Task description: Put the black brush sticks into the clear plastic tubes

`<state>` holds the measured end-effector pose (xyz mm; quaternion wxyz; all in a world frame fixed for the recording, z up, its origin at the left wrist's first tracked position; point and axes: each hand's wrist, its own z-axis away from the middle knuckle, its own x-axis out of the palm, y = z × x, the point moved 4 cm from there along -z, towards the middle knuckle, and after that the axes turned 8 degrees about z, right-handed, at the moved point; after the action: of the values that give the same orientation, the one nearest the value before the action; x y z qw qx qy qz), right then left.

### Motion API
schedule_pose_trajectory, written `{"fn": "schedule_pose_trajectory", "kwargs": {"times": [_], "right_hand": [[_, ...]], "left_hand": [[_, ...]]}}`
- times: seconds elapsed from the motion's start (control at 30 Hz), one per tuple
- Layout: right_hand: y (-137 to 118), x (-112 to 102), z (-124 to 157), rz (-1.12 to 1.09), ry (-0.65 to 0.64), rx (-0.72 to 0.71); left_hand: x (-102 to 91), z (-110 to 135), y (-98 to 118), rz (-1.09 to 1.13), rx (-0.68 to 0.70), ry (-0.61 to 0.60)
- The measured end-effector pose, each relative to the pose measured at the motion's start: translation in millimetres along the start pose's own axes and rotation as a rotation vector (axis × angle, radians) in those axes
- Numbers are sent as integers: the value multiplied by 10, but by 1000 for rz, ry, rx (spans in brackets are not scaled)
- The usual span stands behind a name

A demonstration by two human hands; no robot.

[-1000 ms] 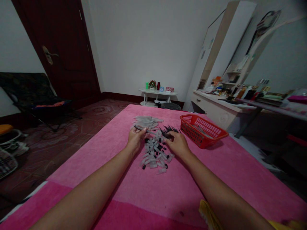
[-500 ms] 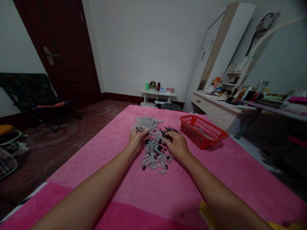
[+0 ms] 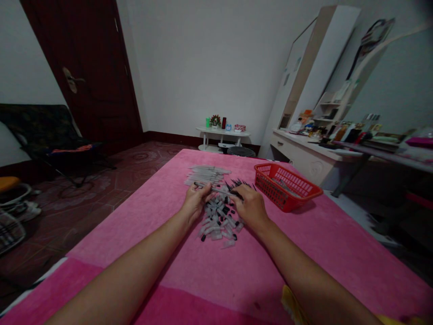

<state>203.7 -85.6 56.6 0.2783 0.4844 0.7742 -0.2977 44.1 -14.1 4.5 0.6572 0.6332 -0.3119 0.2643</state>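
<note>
My left hand (image 3: 195, 201) is closed around a thin clear tube (image 3: 216, 190) that lies level above a pile of small clear and black caps (image 3: 219, 220). My right hand (image 3: 248, 207) pinches a thin black piece at the tube's right end. Behind the hands lie a stack of clear tubes (image 3: 207, 173) and a heap of thin black pieces (image 3: 241, 183). All of it rests on a pink cloth (image 3: 219, 271).
A red plastic basket (image 3: 284, 184) with a few pieces inside sits right of the hands. Beyond the cloth stand a small white table (image 3: 222, 133), a cluttered desk (image 3: 314, 144), a dark door (image 3: 84, 67) and a folding chair (image 3: 47, 135).
Both hands have drawn closer together above the cap pile. The right hand has left the black heap and met the end of the tube in the left hand.
</note>
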Motion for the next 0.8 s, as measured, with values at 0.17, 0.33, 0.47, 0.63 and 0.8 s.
{"fn": "schedule_pose_trajectory", "kwargs": {"times": [0.17, 0.33, 0.47, 0.63, 0.8], "right_hand": [[49, 10, -7, -103, 37, 66], [100, 34, -17, -250, 36, 192], [152, 117, -14, -416, -41, 330], [233, 218, 36, -751, -179, 609], [206, 264, 137, -1069, -525, 981]], "left_hand": [[16, 2, -17, 9, -37, -52], [27, 8, 5, -7, -25, -86], [44, 34, 25, -16, -7, -126], [80, 78, 63, -65, 48, -217], [92, 82, 83, -136, 54, -319]]}}
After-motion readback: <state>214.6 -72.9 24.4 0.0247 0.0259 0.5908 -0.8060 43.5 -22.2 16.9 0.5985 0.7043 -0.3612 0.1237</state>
